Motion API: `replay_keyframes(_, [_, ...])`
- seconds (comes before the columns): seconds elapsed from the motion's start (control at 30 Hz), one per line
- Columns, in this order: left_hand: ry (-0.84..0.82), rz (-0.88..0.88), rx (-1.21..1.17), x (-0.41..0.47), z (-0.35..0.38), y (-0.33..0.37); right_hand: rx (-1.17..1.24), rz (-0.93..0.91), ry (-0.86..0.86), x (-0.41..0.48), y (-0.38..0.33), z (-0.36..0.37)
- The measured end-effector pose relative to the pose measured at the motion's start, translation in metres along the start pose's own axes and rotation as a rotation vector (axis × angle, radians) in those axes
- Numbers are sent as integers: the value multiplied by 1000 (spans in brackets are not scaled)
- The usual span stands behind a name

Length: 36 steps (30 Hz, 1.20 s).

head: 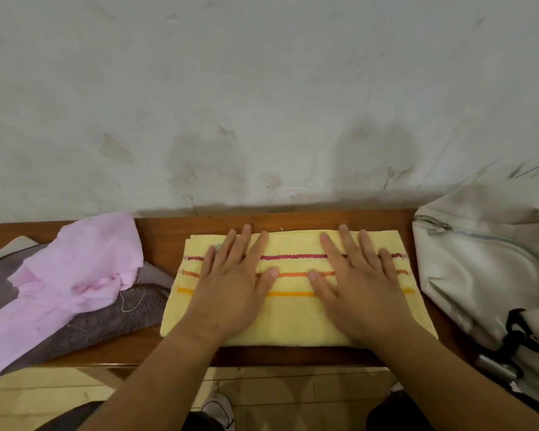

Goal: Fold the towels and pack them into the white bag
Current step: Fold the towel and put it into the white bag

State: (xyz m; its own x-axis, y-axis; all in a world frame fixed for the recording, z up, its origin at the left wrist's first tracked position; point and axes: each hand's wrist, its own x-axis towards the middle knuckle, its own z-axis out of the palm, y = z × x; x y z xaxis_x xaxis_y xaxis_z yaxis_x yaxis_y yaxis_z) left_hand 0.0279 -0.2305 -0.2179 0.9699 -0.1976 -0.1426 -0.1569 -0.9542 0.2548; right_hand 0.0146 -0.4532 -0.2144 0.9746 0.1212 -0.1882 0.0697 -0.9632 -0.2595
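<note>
A yellow towel (293,318) with red, orange and yellow stripes lies folded flat in the middle of the wooden table (162,241). My left hand (234,281) and my right hand (358,284) both press flat on it with straight, spread fingers. A pink towel (84,265) lies crumpled at the left on top of a grey-brown towel (106,318). The white bag (479,269), a backpack with a zipper, stands at the table's right end, close to the yellow towel's right edge.
The table stands against a stained pale wall (262,104). The bag's black straps and a buckle (517,337) hang at the right front. Below the table's front edge show a tiled floor (293,387) and a white shoe (220,409).
</note>
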Motion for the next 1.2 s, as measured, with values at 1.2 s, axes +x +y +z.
replay_keyframes(1.2, [-102,180,-308,-120,-33,-40,1100,789,329,-108,10,-18])
